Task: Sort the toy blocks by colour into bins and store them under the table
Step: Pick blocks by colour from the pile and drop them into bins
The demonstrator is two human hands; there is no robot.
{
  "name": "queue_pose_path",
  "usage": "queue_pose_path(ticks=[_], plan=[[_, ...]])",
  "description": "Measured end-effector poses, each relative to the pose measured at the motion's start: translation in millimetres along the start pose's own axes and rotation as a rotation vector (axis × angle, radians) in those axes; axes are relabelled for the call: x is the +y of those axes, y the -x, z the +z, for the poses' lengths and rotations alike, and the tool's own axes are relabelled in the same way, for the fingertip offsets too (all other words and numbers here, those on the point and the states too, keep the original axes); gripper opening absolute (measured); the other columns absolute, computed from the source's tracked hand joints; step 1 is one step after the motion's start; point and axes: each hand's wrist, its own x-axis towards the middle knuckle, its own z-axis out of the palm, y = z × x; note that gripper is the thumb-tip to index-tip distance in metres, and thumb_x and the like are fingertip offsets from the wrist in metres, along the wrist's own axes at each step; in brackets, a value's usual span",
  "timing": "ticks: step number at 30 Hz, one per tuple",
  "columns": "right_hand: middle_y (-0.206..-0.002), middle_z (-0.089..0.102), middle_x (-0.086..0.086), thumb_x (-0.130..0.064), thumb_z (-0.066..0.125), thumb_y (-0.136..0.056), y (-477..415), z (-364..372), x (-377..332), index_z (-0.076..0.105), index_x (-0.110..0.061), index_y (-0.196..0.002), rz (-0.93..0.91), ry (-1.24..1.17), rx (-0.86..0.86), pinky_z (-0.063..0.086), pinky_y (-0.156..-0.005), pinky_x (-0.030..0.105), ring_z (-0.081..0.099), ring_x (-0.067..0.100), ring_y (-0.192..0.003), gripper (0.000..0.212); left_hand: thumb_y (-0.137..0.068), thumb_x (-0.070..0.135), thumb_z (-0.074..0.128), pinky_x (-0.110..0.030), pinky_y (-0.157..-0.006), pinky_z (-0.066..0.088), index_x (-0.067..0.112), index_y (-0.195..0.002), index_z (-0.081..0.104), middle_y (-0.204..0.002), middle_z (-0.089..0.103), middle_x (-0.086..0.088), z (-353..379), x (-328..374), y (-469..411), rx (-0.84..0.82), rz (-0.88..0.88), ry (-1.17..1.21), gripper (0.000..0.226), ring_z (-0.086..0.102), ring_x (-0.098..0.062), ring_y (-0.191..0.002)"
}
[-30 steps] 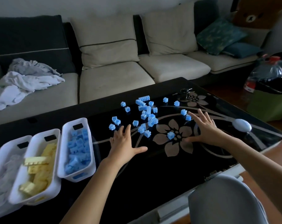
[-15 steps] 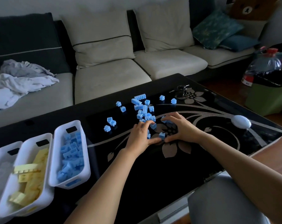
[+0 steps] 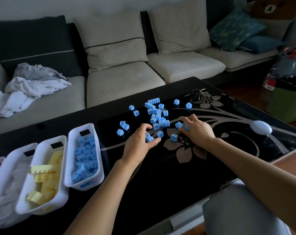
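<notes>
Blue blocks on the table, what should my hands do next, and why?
Probably carry the left hand to the blue bin and release: it grips blue blocks, and that bin sits to its left. The right hand, curled round more, can follow.

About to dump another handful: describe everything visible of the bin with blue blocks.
The bin is long, narrow white plastic with rounded corners and a slot handle at each end. It stands upright on the black table, rightmost in the row, close beside the bin of yellow blocks, holding a heap of blue blocks. The left hand and right hand are away from it.
</notes>
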Motion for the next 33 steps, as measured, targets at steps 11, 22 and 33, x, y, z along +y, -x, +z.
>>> queue_pose_path(ticks=[11, 22, 33], plan=[[-0.090, 0.057, 0.000, -0.036, 0.055, -0.092, -13.1, -3.1, -43.3, 0.052, -0.012, -0.101, 0.195, -0.541, -0.029, 0.043, -0.062, 0.030, 0.056, 0.019, -0.079, 0.026, -0.079, 0.037, 0.072, -0.016, -0.065, 0.036, 0.018, -0.099, 0.064, -0.082, 0.057, 0.009, -118.2, -56.8, 47.2, 0.257, -0.226, -0.073, 0.029, 0.053, -0.008, -0.074], [-0.075, 0.060, 0.004, -0.029, 0.056, -0.093, -12.3, -58.2, -191.9, 0.059, -0.007, -0.102, 0.213, -1.430, -0.695, 0.028, -0.033, 0.011, 0.041, 0.003, -0.040, 0.024, -0.085, 0.049, 0.058, -0.023, -0.061, 0.041, 0.018, -0.075, 0.066, -0.078, 0.063, 0.007, -130.7, -88.0, 72.7, 0.062, -0.245, -0.161, 0.034, 0.059, -0.008, -0.069], [-0.086, 0.059, 0.009, -0.010, 0.050, -0.095, -14.0, -56.2, -300.4, 0.054, 0.008, -0.122, -0.036, -1.109, -0.601, 0.055, -0.087, 0.034, 0.060, 0.023, -0.080, 0.033, -0.091, 0.014, 0.056, -0.018, -0.078, 0.035, 0.013, -0.102, 0.066, -0.107, 0.060, -0.001, -139.1, -112.1, 91.4, 0.262, -0.368, -0.150, 0.015, 0.058, -0.014, -0.095]])
